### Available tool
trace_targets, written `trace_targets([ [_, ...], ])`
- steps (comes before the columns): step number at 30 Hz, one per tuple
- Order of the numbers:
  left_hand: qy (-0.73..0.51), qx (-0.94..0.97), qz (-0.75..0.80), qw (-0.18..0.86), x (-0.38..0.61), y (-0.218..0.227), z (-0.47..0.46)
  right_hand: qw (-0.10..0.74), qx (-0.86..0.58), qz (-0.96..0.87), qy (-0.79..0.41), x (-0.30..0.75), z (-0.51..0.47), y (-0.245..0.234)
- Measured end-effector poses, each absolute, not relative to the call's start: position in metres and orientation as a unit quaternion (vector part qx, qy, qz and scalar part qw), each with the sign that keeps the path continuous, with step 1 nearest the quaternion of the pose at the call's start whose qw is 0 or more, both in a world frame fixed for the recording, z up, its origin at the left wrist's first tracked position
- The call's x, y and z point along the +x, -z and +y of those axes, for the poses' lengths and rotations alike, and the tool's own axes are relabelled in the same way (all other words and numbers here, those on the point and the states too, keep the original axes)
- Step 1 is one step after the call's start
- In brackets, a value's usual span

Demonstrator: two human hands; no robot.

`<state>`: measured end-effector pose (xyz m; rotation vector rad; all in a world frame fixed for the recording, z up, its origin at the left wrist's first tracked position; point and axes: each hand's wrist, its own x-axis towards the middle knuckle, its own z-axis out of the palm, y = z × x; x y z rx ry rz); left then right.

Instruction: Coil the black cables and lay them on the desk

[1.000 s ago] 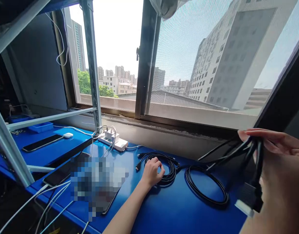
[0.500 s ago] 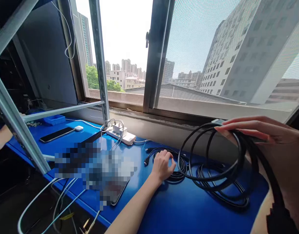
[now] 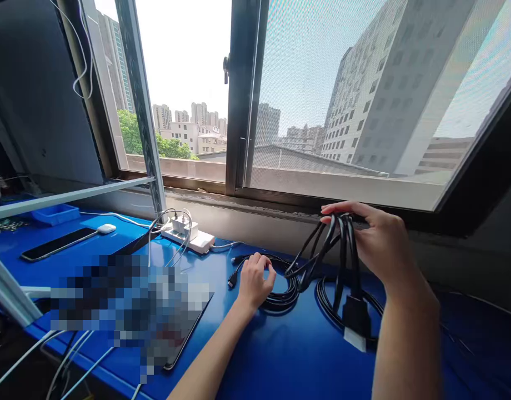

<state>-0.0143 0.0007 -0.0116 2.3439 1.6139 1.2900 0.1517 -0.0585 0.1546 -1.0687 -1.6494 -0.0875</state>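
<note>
The right hand pinches a bundle of looped black cable above the glossy blue surface, near a thin black ring-shaped coil. The left hand, fingers curled, is at a round black cable coil; whether it grips, I cannot tell. A firm pinch around every strand should stop loops slipping and limit swing. The bundle's blocky black connector with a pale end points downward, long axis near upright; the loops droop leftward.

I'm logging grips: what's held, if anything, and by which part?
Right hand: looped black cable, by the top of its loops. Left hand: grip on the coiled cable unclear.
</note>
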Motion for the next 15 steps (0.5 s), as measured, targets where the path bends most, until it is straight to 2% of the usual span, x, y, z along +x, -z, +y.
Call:
trace_targets([
  [5,-0.358,0.762,0.537,0.051,-0.013,0.011,-0.003,0.491,-0.509,-0.707,-0.017,0.154,-0.069,-0.157],
  [13,-0.329,0.785,0.520,0.074,-0.009,0.014,-0.010,0.490,-0.597,-0.631,-0.076,0.158,-0.076,-0.162],
  [15,-0.328,0.783,0.523,0.074,-0.010,0.013,-0.009,0.484,-0.606,-0.629,-0.047,0.160,-0.068,-0.157],
])
